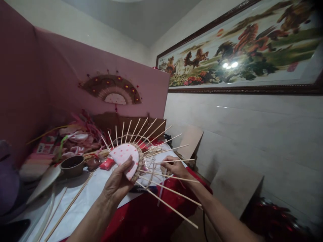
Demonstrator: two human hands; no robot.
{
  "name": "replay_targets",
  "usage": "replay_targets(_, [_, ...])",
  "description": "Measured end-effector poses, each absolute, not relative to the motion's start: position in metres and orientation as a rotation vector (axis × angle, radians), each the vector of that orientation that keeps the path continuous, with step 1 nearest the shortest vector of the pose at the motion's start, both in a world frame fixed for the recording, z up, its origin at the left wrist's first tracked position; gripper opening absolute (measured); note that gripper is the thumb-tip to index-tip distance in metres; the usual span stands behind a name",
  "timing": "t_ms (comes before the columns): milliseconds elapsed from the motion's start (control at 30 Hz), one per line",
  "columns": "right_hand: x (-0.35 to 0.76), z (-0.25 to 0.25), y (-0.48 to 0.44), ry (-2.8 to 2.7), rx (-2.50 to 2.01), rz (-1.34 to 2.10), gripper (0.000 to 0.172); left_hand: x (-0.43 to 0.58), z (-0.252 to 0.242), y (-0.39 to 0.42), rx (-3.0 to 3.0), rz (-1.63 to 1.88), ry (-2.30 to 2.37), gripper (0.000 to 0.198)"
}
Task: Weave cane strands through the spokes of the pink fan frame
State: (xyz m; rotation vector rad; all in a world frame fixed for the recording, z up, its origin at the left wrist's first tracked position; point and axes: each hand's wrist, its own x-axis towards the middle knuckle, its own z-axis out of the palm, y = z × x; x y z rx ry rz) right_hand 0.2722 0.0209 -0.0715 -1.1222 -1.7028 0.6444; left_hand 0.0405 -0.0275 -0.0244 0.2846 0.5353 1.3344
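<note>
Gripping the pink fan frame (124, 157) mid-frame, the left hand (118, 184) closes its fingers on it. The right hand (175, 167) curls among its sticks (168, 161); whether it grips one cannot be told.

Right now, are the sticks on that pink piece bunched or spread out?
Spread out. The sticks radiate from the pink pad in the left hand, with gaps between them; the right hand lies among the lower ones.

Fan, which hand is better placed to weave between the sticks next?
Probably the right hand: it lies among the sticks with fingers free, while the left hand grips the pink centre.
</note>
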Motion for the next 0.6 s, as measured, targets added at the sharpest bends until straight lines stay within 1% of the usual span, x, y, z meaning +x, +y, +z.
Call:
replay_targets(67, [0.273, -0.075, 0.024, -1.700, -1.148, 0.605, 0.022, 0.039, -0.029, -0.028, 0.279, 1.347, 0.558, 0.019])
replay_targets(300, [0.255, -0.081, 0.031, -1.630, -1.190, 0.496, 0.024, 0.040, -0.037, -0.030, 0.287, 1.311, 0.574, 0.020])
replay_targets(600, [0.243, -0.064, 0.040, -1.589, -1.129, 0.403, 0.024, 0.042, -0.038, -0.034, 0.350, 1.234, 0.572, 0.013])
